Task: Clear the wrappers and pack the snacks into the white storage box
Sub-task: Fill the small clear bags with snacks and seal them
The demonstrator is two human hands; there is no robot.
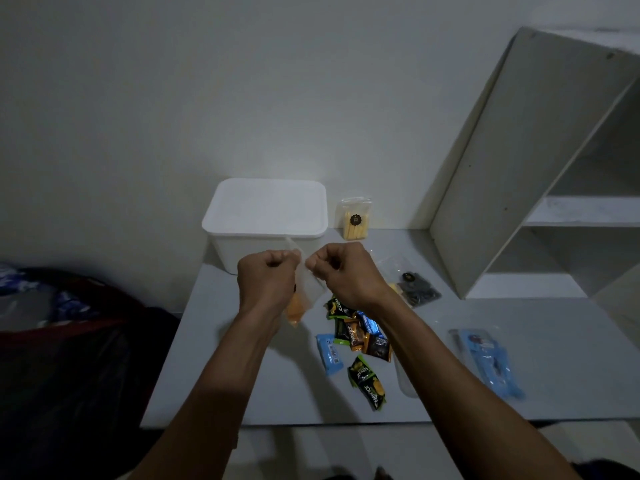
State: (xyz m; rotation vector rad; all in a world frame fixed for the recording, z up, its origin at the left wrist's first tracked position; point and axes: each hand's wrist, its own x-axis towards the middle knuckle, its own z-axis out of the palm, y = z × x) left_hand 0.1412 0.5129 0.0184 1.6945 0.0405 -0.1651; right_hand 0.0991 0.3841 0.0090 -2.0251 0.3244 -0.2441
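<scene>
Two fists: left hand [268, 271], right hand [341, 270] pinch top of clear pouch [304, 292], orange snack inside.

Both hands raised, L [268, 271] & R [341, 270] fisted, knuckles nearly touching

White shelf unit [485, 174], dark bag [69, 341]

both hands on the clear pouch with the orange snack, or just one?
Touching, both. The head view shows the left hand and right hand each pinching the top edge of the clear pouch.
</scene>
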